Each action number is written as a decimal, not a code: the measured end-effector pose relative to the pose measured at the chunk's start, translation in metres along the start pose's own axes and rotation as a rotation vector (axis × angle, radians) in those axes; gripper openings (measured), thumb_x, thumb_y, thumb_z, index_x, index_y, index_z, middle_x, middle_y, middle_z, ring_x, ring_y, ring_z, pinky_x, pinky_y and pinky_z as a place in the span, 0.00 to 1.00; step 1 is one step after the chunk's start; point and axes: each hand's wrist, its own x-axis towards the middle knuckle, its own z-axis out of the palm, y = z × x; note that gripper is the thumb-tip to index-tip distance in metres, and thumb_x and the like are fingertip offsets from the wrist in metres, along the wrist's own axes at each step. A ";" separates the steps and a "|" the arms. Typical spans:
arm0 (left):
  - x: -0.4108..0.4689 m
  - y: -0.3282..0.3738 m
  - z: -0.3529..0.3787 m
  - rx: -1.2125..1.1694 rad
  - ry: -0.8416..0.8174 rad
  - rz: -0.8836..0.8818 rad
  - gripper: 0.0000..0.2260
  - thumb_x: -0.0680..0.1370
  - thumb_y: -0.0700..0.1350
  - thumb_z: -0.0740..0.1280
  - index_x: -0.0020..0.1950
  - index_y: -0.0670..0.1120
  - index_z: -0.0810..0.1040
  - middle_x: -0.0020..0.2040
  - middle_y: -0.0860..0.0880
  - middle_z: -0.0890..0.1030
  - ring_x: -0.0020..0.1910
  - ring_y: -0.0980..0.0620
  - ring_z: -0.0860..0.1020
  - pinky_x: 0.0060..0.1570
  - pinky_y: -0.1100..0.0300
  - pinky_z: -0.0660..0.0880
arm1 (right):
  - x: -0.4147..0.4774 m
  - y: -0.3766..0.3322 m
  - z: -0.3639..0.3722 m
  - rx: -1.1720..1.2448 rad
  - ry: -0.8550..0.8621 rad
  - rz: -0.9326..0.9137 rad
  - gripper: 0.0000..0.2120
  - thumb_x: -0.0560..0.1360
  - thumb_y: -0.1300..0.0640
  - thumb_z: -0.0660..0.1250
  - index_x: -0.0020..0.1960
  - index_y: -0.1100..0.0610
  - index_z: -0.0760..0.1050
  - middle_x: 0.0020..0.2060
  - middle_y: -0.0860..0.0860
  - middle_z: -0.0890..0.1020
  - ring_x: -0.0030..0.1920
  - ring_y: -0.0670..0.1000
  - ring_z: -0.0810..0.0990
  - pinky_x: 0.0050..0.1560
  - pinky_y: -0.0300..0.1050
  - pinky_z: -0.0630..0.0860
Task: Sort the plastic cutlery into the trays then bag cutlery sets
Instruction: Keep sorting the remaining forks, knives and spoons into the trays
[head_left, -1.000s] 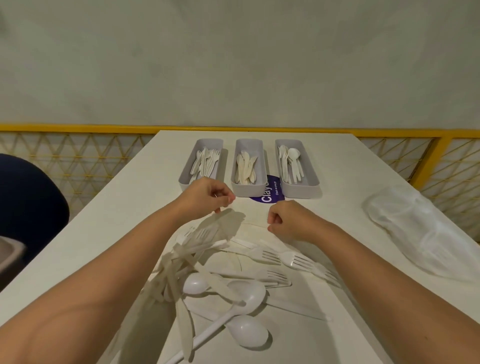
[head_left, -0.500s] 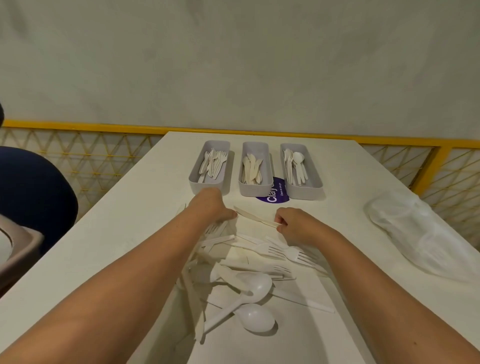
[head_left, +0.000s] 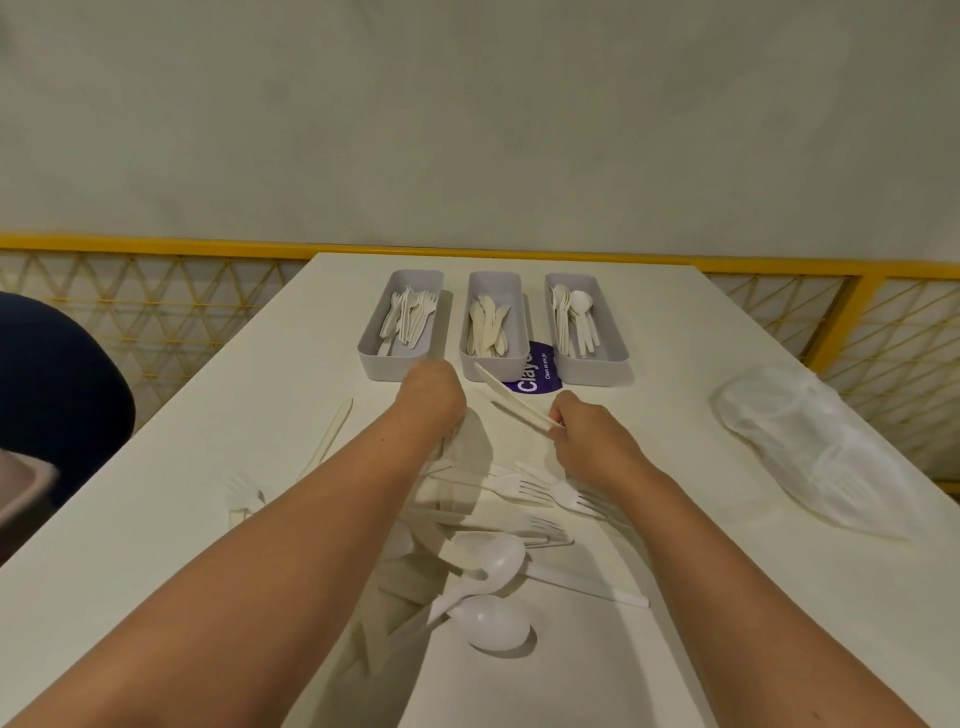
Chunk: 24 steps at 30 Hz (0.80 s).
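Fingers (head_left: 560, 413) of R hand (head_left: 592, 448) pinch knife (head_left: 511, 396); L hand (head_left: 431, 396) fingers hidden, can't tell

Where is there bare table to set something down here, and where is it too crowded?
Bare table lies between the spoon tray and the plastic bags, and left of the fork tray out to the table edge. Crowded: the loose cutlery pile at near centre; just beyond it the right hand holds a knife.
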 end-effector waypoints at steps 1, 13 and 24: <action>-0.001 0.002 -0.002 0.000 -0.016 -0.016 0.04 0.75 0.38 0.65 0.40 0.40 0.76 0.31 0.48 0.69 0.51 0.47 0.80 0.50 0.61 0.76 | -0.001 -0.001 0.001 0.009 0.010 -0.009 0.02 0.79 0.62 0.57 0.48 0.57 0.64 0.45 0.55 0.76 0.42 0.54 0.72 0.38 0.43 0.67; -0.001 0.012 -0.001 0.035 -0.142 0.019 0.10 0.77 0.37 0.62 0.56 0.37 0.78 0.42 0.44 0.76 0.47 0.47 0.77 0.56 0.58 0.74 | -0.008 -0.006 0.004 0.093 0.092 -0.030 0.04 0.80 0.61 0.57 0.54 0.59 0.68 0.48 0.56 0.79 0.43 0.53 0.74 0.43 0.46 0.70; 0.006 0.020 -0.001 -1.205 0.104 -0.059 0.07 0.79 0.35 0.59 0.53 0.38 0.75 0.44 0.44 0.74 0.35 0.53 0.72 0.37 0.61 0.76 | -0.007 -0.009 0.004 0.581 0.141 -0.049 0.11 0.81 0.60 0.53 0.54 0.64 0.71 0.35 0.49 0.73 0.34 0.49 0.69 0.35 0.40 0.67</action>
